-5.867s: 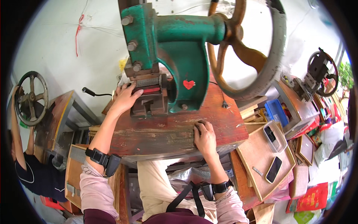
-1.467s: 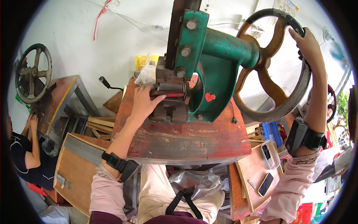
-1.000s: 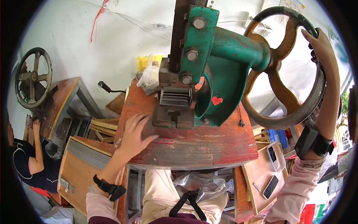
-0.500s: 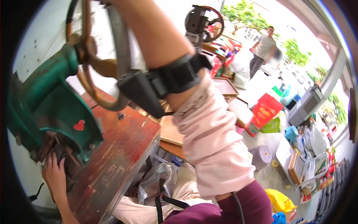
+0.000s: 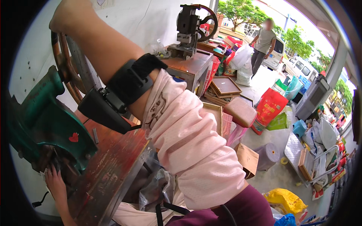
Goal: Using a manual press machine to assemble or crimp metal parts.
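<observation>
A green hand press (image 5: pixel 56 124) with a red heart mark stands at the left on a worn red-brown wooden table (image 5: pixel 109 165). My right arm reaches across to its brown handwheel (image 5: pixel 64 75). At the top of the wheel my right hand (image 5: pixel 71 17) is closed over the rim, its fingers mostly hidden. Low at the left, my left hand (image 5: pixel 56 184) lies with fingers stretched out against the dark metal under the press head. A pale flat edge shows beside that hand; what it belongs to is hard to make out. Black straps and a device (image 5: pixel 113 98) sit on my right forearm.
A small grey metal strip (image 5: pixel 95 135) lies on the table by the press. A second, black press (image 5: pixel 188 32) stands on a farther table. Trays (image 5: pixel 226 86), a red bag (image 5: pixel 270 109) and a grey roll (image 5: pixel 267 155) crowd the floor. A person (image 5: pixel 264 43) stands near parked vans.
My right hand and forearm have swung left and come lower in the view, at the handwheel. My left hand stays under the press head. The whole view has shifted slightly.
</observation>
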The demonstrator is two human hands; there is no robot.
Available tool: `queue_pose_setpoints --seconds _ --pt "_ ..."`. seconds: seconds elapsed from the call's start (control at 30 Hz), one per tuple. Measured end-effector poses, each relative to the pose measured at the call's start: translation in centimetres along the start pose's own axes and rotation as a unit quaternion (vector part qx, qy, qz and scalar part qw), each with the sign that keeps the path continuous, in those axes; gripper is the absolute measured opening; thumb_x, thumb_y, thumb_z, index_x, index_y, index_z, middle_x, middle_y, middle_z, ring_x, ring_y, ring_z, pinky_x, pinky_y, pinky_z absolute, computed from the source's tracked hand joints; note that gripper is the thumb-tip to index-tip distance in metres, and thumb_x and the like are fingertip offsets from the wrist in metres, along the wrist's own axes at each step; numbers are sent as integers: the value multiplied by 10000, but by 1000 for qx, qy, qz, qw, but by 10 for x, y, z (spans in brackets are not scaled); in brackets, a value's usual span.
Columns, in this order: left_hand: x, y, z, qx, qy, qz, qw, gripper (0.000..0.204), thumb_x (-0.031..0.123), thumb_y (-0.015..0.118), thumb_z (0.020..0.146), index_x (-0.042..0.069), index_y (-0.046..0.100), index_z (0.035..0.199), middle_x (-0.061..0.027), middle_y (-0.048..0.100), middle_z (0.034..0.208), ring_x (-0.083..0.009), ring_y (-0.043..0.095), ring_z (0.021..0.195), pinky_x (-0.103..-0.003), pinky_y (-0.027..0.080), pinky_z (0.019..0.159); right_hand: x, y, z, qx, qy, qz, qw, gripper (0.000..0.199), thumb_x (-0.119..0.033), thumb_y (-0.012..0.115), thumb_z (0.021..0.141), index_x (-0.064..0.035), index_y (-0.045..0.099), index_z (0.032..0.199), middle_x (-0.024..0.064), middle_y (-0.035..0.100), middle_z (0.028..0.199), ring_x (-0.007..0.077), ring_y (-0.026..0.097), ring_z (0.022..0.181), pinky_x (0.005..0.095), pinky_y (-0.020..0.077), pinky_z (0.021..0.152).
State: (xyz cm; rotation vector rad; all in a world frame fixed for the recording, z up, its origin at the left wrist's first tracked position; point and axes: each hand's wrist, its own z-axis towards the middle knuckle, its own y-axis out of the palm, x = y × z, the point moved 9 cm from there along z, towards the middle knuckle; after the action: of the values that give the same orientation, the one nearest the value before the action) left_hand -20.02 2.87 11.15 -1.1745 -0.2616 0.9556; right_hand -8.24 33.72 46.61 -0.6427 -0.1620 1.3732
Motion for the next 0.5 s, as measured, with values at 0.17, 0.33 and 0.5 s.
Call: queue_pose_setpoints --seconds 0.17,0.33,0.5 --pt "38 -68 -75 -13 5 -260 965 335 120 472 888 -35 509 1183 -226 493 1182 -374 442 1121 -425 358 954 -34 1 -5 -4 -132 -33 991 239 -151 611 706 -17 660 897 159 636 907 299 620 890 349 497 764" --pt "159 -83 -68 9 199 -303 932 361 140 568 826 -46 533 1133 -200 539 1046 -347 476 995 -410 378 905 -9 -48 -35 134 -205 -102 964 254 -202 549 793 22 644 864 224 627 937 358 605 887 424 487 788" --pt "164 -34 -86 35 132 -252 958 460 210 620 803 -39 521 1176 -178 540 1044 -324 485 951 -390 421 844 -58 -74 -179 293 -429 -14 854 281 -177 661 780 17 561 956 144 573 798 291 556 703 359 454 618"
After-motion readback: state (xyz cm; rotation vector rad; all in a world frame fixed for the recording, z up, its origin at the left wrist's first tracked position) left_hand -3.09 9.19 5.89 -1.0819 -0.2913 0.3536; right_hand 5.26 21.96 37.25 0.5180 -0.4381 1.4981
